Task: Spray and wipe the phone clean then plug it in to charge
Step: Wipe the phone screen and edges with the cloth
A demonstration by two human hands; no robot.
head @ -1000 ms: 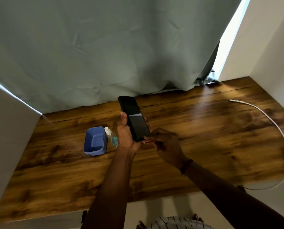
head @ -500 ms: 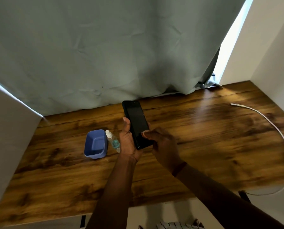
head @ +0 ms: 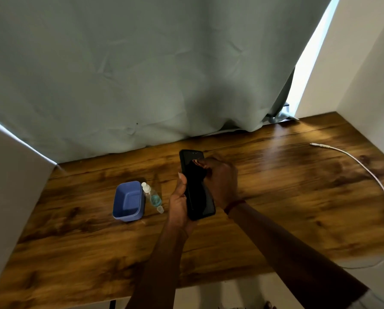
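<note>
Both forearms are bare and reach forward. Left hand (head: 179,202) grips the phone (head: 201,204) at its left edge, thumb lying along the side. Right hand (head: 221,179), reddish band at the wrist, fingers curled, pinches a dark cloth (head: 195,172) against the phone's upper face.

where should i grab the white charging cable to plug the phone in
Pinch the charging cable just behind its plug, from above: that free end lies flat on the table, far right, tip pointing left toward the phone. The rest loops off the front edge.
</note>
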